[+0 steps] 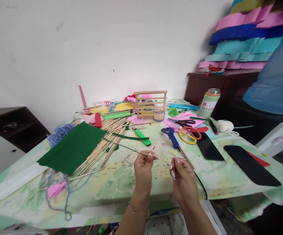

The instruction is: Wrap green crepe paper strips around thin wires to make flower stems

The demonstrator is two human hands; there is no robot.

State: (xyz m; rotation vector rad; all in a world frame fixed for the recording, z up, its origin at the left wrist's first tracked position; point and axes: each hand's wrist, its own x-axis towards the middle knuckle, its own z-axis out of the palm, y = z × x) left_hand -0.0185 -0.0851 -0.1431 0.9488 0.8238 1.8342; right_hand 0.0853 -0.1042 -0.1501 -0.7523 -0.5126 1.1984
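My left hand [143,166] is raised over the near part of the table, its thumb and fingertips pinched on a thin dark green strip [124,147]. The strip trails off to the left toward the sticks. Close beside it, my right hand [182,173] is also closed in a pinch. Something thin and pale shows at its fingertips, too fine to name. The two hands are apart. Beyond them lie a blue glue gun [171,137], a green utility knife [142,137] and a flat green strip [131,136].
Thin wooden sticks [99,153] and a green sheet [75,147] lie left, near blue yarn [59,133]. A stick frame [151,104] stands behind. Scissors [190,135], two phones [210,147] and a bottle [209,103] are on the right. The glue gun's cord [200,181] passes my right hand.
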